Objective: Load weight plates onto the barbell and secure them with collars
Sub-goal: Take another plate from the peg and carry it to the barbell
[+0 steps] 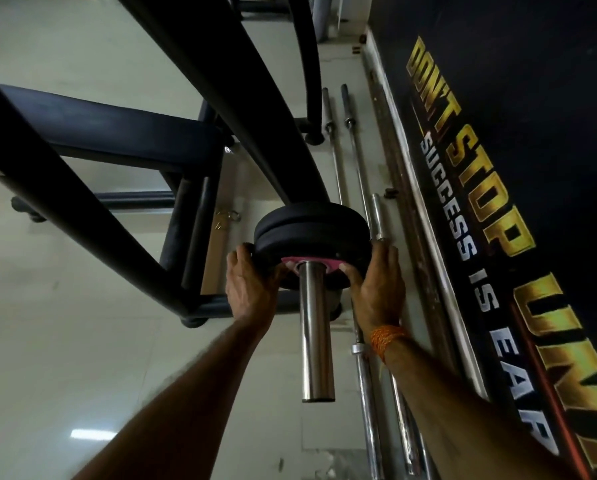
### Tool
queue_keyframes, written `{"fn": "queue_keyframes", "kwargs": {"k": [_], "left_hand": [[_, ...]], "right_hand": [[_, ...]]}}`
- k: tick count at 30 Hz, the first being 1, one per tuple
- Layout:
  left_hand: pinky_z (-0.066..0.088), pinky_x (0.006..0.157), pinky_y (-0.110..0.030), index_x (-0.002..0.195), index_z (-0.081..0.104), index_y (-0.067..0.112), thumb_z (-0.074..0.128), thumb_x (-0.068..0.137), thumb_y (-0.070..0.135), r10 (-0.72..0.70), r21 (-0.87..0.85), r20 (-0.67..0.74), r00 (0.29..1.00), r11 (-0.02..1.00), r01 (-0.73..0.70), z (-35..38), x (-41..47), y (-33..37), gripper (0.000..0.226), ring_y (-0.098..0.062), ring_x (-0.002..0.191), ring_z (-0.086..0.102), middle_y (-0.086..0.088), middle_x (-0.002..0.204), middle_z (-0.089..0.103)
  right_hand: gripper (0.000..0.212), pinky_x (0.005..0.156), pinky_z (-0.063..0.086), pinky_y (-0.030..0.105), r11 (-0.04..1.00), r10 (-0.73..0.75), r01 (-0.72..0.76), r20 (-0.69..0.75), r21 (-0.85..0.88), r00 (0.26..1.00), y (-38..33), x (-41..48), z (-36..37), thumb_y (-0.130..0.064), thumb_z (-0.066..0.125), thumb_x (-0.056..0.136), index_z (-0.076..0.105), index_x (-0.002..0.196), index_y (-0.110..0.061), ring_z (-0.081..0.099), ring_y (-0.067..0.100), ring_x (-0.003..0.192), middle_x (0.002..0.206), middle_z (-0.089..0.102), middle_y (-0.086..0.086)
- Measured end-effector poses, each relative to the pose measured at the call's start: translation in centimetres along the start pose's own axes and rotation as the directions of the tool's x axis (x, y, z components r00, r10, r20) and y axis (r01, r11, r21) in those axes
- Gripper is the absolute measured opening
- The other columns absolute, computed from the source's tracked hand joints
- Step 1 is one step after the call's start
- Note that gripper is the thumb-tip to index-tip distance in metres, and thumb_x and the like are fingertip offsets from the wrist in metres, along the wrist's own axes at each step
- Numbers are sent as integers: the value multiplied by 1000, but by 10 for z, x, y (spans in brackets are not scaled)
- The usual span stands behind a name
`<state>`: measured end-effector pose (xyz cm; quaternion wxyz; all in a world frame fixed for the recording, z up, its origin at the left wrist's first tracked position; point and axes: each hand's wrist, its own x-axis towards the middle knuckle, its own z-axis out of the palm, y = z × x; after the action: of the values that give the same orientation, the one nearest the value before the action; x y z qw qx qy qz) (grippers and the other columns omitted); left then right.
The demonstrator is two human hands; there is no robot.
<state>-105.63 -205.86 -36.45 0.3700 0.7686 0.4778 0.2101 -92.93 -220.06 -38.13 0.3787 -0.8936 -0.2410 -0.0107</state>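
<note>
At the middle of the frame the chrome barbell sleeve (316, 327) points toward the camera, carrying two black plates pushed together: the far plate (311, 211) and, against it, the near plate (312, 239) with a pink centre ring (290, 262). The left hand (250, 289) clasps the near plate's left rim and the right hand (376, 292), an orange thread band (385, 337) at its wrist, clasps its right rim, each with the thumb on the plate's face beside the pink ring. Spare bars (357, 161) lie on the floor along the lettered dark wall (532, 98) at right, and a black rack frame (262, 109) fills the upper left.
</note>
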Motion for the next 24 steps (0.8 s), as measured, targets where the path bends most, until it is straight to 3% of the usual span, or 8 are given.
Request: {"fn": "queue_keyframes", "kwargs": {"k": [4,7,10,12,15,17,20,24], "left_hand": [[33,67,-12,124,44,22,81,81,32,72,18,17,997,997,-73,-6,-9,-9,58,-9,92,52,4,114,49],[38,67,-11,124,44,22,78,84,30,121,-38,74,990,992,-118,-13,-20,-13,53,3,88,56,6,110,56],[38,66,-8,119,53,20,76,86,34,144,3,119,982,989,-145,-24,-33,-14,43,11,86,51,7,109,57],[40,70,-8,113,55,19,78,84,36,147,25,136,980,988,-151,-31,-45,-19,41,5,86,54,5,108,59],[48,77,-22,116,53,18,79,81,36,133,48,174,976,989,-143,-41,-73,-32,48,-10,97,58,1,114,60],[43,75,-18,124,51,16,79,81,36,123,64,194,973,988,-138,-49,-100,-39,55,-11,100,55,3,118,56],[47,76,-22,128,50,13,76,82,37,119,54,210,970,990,-133,-65,-144,-49,59,-14,101,57,0,120,57],[46,66,-17,112,50,22,73,86,34,97,63,286,953,991,-119,-99,-206,-62,37,-13,90,60,4,108,58]], "right_hand": [[69,88,51,28,996,0,-7,83,92,997,5,-10,-6,-27,76,88,43,144,-3,58,35,126,139,53,20],[66,78,42,7,988,4,-28,149,153,989,10,-22,-16,-23,74,90,41,144,-3,61,32,123,136,58,17],[60,69,36,-3,986,24,-50,165,158,986,11,-40,-24,-22,73,91,44,140,-3,63,30,121,134,60,17],[60,66,37,-4,983,49,-78,170,165,984,9,-57,-31,-20,73,91,44,141,-4,62,28,122,134,60,16],[66,75,37,-2,980,67,-99,184,173,981,5,-91,-48,-13,72,91,39,146,-2,58,23,124,136,58,18],[66,85,42,11,984,73,-103,199,144,977,2,-115,-62,-12,73,91,39,147,1,58,29,125,136,58,20],[60,86,46,25,988,92,-117,223,101,970,2,-157,-81,-14,73,91,44,142,1,61,34,120,131,61,20],[61,88,46,25,988,113,-134,245,72,963,-5,-226,-112,-17,73,91,44,143,-4,58,24,123,134,60,17]]}}
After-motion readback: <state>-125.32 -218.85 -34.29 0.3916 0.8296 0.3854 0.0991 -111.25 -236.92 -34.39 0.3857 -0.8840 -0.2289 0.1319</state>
